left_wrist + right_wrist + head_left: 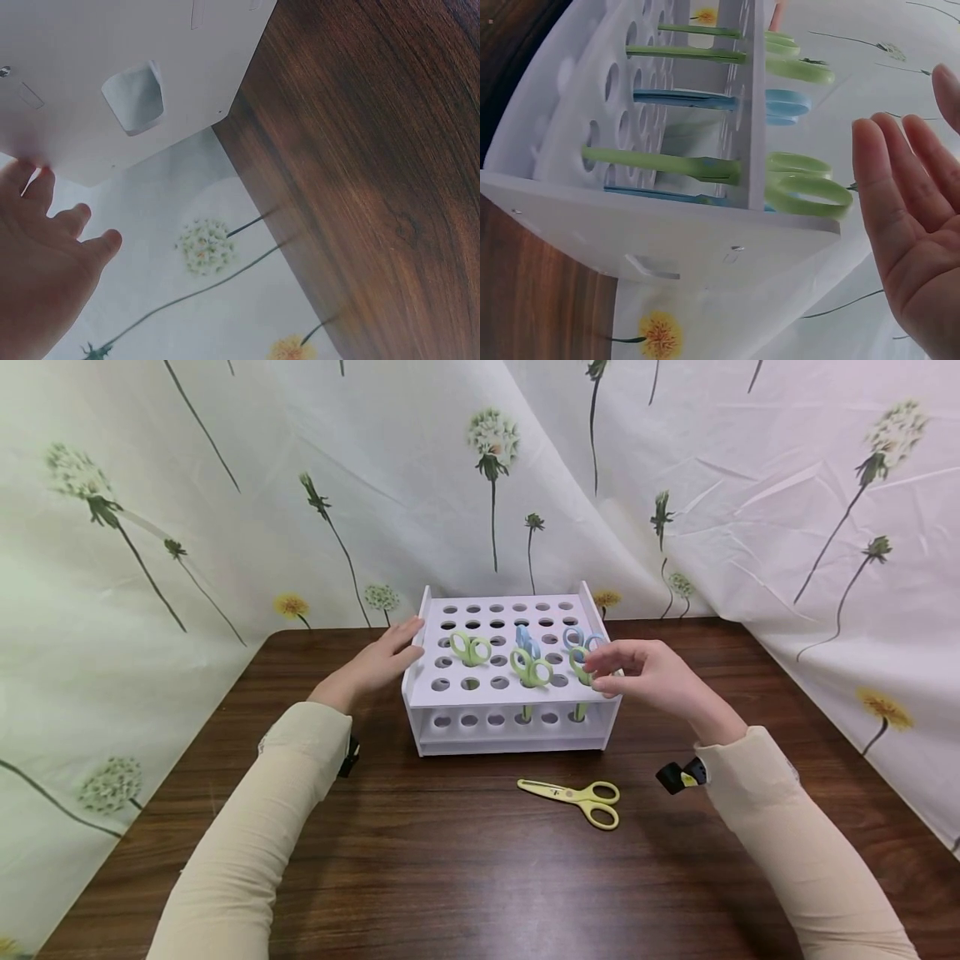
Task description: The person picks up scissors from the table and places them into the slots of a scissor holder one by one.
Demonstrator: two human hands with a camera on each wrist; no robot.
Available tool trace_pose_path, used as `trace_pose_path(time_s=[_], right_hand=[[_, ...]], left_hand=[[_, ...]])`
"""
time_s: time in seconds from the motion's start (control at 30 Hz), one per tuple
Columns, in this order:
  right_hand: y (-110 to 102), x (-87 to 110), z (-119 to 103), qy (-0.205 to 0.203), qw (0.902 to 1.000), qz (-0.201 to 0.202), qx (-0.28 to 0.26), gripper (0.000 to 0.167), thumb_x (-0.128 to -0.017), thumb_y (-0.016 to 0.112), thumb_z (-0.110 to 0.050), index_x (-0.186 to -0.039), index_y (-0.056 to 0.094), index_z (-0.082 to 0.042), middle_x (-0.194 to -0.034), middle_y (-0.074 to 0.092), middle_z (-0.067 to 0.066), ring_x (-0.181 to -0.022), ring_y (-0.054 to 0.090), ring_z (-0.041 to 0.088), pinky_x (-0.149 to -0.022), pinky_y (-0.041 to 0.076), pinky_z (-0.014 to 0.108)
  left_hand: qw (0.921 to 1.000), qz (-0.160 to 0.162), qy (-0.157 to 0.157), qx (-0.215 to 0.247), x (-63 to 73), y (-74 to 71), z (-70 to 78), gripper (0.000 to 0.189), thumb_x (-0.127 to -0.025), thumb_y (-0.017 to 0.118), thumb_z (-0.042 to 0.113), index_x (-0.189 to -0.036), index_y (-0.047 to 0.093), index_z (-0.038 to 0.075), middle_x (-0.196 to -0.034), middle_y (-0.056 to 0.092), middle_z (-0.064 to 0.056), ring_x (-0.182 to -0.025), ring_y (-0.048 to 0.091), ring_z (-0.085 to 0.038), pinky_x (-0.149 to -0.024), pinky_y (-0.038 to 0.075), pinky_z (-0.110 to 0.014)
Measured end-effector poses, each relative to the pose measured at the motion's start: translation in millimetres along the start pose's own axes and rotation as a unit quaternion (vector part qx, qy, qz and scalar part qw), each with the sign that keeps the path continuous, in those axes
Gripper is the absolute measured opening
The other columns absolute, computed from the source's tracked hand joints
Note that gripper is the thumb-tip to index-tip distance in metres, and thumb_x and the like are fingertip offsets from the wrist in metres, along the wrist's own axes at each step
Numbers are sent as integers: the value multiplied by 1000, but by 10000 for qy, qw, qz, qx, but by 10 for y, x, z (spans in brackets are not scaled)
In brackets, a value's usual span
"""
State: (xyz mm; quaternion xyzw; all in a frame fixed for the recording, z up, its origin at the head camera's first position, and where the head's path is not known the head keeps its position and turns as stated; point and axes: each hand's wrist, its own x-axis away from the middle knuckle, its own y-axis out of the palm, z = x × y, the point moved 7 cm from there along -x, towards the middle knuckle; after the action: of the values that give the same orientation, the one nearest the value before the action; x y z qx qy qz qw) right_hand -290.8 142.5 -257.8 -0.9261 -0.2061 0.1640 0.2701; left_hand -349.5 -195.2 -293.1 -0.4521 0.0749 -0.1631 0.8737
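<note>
A white rack [510, 746] with rows of round holes stands on the table. My left hand [371, 668] has its fingertips against the rack's left side. Beside the front right corner is my right hand [656, 681], its fingers loosely bent and holding nothing. It is nearest the upright green scissors [705, 169] there; whether it touches their handles I cannot tell. Two more green scissors, one at the left [470, 656] and one at the middle front [529, 678], stand handles up in the holes. Blue scissors [528, 646] stand between them, with another blue pair at the right.
Yellow-green scissors [573, 795] lie flat on the dark wood table [420, 860], in front of the rack, handles toward the right. Behind the table hangs a white cloth [420, 527] printed with dandelions.
</note>
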Motion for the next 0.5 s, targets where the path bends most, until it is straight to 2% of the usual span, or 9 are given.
trace_pose_path(time_s=[0.33,0.5], right_hand=[[50,193,103,-33,9997,-124,-210,34,-81,71,-12,-110,63,3,-102,64,15,-90,60,14,-70,50,25],[81,275,171,-39,9991,-315,-264,34,-80,72,-10,-111,63,2,-101,64,17,-89,61,16,-70,50,26]], left_hand=[[10000,40,-27,-12,24,-10,6,58,-99,35,36,-150,12,19,-154,4,0,-138,-4,-23,-107,7,-50],[10000,56,21,-8,28,-6,6,59,-99,35,36,-150,12,17,-154,5,-1,-138,-4,-24,-108,6,-49]])
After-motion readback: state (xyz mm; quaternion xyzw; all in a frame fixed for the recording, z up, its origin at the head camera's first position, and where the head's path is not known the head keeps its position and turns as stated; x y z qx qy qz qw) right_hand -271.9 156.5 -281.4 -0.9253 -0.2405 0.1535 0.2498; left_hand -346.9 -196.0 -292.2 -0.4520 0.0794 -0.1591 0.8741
